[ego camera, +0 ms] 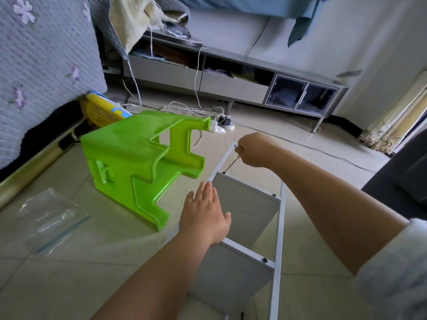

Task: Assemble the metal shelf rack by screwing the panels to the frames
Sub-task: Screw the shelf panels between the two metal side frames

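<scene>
While the right hand (250,149) is curling its fingers round a screwdriver (231,163), the tool's tip is pointing down at a screw (224,173) at the far corner of a grey panel (245,204). Left hand (205,213) is lying flat, fingers straight, pressing on the near rail of the white frame (280,239) beside that panel. Rack is lying on the tiled floor (115,255), two more dark screws showing along its right rail (heads only). Green plastic stool (138,167) is tipped on its side just left of the rack; clear plastic bag (50,218) is lying farther left.
</scene>
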{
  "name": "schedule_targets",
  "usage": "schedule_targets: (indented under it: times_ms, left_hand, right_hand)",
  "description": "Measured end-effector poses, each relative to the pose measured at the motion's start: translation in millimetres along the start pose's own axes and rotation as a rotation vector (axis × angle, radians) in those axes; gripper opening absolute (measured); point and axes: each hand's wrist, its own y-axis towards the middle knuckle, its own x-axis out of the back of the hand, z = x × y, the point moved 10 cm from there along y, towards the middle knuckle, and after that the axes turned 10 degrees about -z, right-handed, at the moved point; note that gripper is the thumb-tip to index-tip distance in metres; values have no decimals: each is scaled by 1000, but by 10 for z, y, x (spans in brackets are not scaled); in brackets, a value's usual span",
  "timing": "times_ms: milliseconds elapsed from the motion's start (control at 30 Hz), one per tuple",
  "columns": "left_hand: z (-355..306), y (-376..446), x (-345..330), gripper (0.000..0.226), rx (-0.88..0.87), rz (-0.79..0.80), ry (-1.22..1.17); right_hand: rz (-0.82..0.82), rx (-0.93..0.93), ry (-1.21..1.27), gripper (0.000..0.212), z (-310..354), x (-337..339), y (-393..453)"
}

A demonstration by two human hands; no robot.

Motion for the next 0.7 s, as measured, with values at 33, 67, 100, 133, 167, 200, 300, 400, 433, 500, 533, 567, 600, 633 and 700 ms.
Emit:
schedule_targets:
  times_ms: [33, 67, 100, 133, 167, 200, 300, 400, 433, 500, 533, 567, 600, 633, 700]
  left_hand:
    - [-2, 0, 1, 70, -1, -1, 4]
    - [-2, -3, 3, 70, 0, -2, 6]
    - [-2, -8, 3, 70, 1, -3, 6]
    - [1, -20, 2, 71, 3, -1, 2]
    - [4, -28, 4, 71, 4, -2, -6]
    - [7, -28, 10, 70, 5, -4, -14]
    - [-5, -6, 20, 70, 2, -23, -59]
    - [-24, 36, 133, 70, -16, -120, -162]
    - [-27, 26, 227, 73, -28, -178, -218]
    - [-5, -21, 352, 79, -44, -233, -331]
    - [14, -66, 381, 82, -51, -249, -361]
    - [33, -114, 413, 84, -65, -278, -358]
    - [40, -164, 432, 82, -95, -316, -333]
    - [-4, -249, 442, 74, -136, -323, -301]
    - [-112, -435, 419, 56, -219, -329, -244]
  right_hand:
    - [32, -58, 24, 32, -13, -9, 31]
    - [96, -149, 92, 34, -63, -51, 64]
    - [159, -245, 196, 37, -119, -114, 71]
    - [211, -340, 325, 38, -162, -187, 47]
    - [226, -418, 457, 35, -208, -235, 16]
    - [212, -480, 562, 32, -267, -273, -3]
    - [272, -672, 627, 35, -460, -470, -224]
    - [117, -655, 715, 30, -663, -410, -372]
    - [-3, -597, 742, 28, -749, -313, -445]
    - [-197, -541, 800, 32, -988, -221, -809]
    - [-250, -544, 803, 31, -1139, -277, -1073]
    - [-286, -568, 783, 29, -1310, -378, -1348]
    - [-313, -597, 764, 26, -1467, -500, -1594]
    - [-342, -643, 778, 25, -1616, -646, -1841]
    - [-370, -773, 878, 24, -1817, -979, -2226]
